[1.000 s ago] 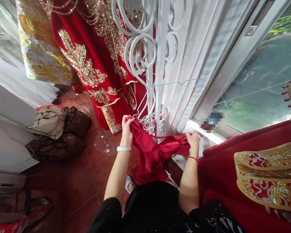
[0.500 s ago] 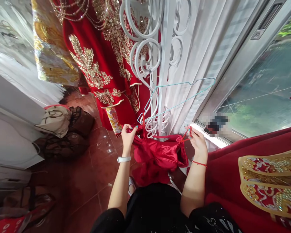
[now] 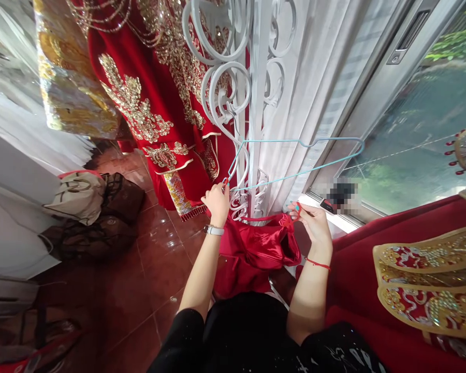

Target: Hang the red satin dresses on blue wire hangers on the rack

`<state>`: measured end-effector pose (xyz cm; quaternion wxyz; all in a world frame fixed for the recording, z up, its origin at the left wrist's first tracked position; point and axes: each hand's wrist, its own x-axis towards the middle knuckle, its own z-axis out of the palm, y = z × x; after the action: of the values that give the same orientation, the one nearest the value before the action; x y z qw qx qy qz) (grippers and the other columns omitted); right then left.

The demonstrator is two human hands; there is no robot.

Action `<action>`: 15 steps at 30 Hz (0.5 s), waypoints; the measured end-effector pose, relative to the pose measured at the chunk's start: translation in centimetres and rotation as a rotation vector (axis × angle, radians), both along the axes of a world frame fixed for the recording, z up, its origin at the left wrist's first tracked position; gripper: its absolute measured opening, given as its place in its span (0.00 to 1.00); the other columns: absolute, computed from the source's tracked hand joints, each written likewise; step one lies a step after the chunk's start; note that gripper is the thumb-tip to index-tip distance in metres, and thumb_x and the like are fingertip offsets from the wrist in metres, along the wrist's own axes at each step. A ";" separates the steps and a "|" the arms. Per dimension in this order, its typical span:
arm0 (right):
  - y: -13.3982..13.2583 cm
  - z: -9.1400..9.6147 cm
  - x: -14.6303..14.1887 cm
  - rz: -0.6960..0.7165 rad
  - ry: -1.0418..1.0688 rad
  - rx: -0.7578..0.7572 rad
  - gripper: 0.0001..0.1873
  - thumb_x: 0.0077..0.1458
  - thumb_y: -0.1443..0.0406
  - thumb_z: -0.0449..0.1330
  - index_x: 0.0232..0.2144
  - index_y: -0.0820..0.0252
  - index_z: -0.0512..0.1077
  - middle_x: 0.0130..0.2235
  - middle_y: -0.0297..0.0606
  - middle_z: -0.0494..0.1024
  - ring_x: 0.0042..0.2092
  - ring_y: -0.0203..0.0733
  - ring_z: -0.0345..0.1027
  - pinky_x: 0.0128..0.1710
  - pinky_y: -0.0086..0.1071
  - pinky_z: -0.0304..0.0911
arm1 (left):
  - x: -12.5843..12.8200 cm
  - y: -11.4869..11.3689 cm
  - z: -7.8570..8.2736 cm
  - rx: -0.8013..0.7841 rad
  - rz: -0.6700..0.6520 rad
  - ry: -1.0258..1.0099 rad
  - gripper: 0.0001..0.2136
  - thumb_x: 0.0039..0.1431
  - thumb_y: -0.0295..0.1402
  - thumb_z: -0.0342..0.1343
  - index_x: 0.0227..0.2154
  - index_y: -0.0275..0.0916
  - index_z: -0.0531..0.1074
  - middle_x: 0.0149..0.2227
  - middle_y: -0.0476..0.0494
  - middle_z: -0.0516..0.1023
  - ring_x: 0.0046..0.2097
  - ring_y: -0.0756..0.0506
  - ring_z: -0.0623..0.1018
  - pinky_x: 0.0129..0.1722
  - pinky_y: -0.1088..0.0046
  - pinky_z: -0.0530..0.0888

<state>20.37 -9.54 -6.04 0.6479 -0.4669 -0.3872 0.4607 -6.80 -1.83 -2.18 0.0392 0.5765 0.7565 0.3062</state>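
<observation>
A shiny red satin dress [image 3: 256, 243] hangs between my two hands in front of my body. My left hand [image 3: 217, 204] is closed at the near end of a thin light-blue wire hanger [image 3: 272, 141], where a bit of red strap loops over the wire. The hanger tilts out to the right, its hook pointing toward the window. With fingers pinched, my right hand [image 3: 312, 220] holds the thin red strap [image 3: 298, 210] at the dress's other side. The dress's open top edge faces right.
White scrollwork metal rack [image 3: 258, 103] stands just ahead, with a gold-embroidered red gown [image 3: 135, 109] beside it. A sliding window [image 3: 411, 119] is at right, above another red garment [image 3: 415, 280]. Bags [image 3: 97, 228] sit on the tiled floor [image 3: 132, 295] at left.
My left hand has moved right and up from the dress's edge onto the hanger's end. The hanger has shifted so its hook reaches farther right. My right hand still holds the strap.
</observation>
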 end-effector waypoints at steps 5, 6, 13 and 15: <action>-0.1 0.1 -0.1 -0.007 0.009 0.030 0.27 0.32 0.51 0.80 0.35 0.57 0.85 0.36 0.43 0.87 0.38 0.52 0.82 0.43 0.46 0.78 | -1.9 0.0 1.0 0.041 0.006 -0.008 0.11 0.68 0.34 0.50 0.39 0.41 0.78 0.48 0.33 0.80 0.51 0.31 0.78 0.53 0.50 0.66; -0.2 0.0 0.0 -0.003 0.002 0.040 0.26 0.31 0.52 0.81 0.35 0.57 0.85 0.37 0.43 0.87 0.39 0.52 0.82 0.44 0.46 0.78 | -2.4 0.0 1.0 0.133 0.045 -0.006 0.11 0.67 0.34 0.50 0.38 0.41 0.78 0.52 0.32 0.79 0.54 0.31 0.76 0.55 0.49 0.65; -0.6 -0.5 0.5 0.026 -0.024 0.080 0.24 0.37 0.54 0.80 0.38 0.55 0.85 0.40 0.41 0.87 0.44 0.53 0.83 0.49 0.47 0.78 | -5.7 1.8 1.4 0.167 -0.026 -0.230 0.11 0.63 0.35 0.48 0.26 0.41 0.71 0.29 0.42 0.77 0.36 0.42 0.76 0.40 0.67 0.67; -0.6 -0.5 0.6 0.034 -0.021 0.076 0.24 0.37 0.55 0.80 0.39 0.55 0.85 0.40 0.40 0.87 0.43 0.52 0.83 0.49 0.47 0.78 | -6.3 2.7 1.7 0.164 -0.033 -0.287 0.13 0.60 0.37 0.49 0.21 0.41 0.67 0.23 0.45 0.73 0.32 0.43 0.74 0.38 0.68 0.66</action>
<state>20.94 -10.12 -6.59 0.6533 -0.4401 -0.4190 0.4516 -13.06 0.83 -0.48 0.1045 0.5407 0.7059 0.4454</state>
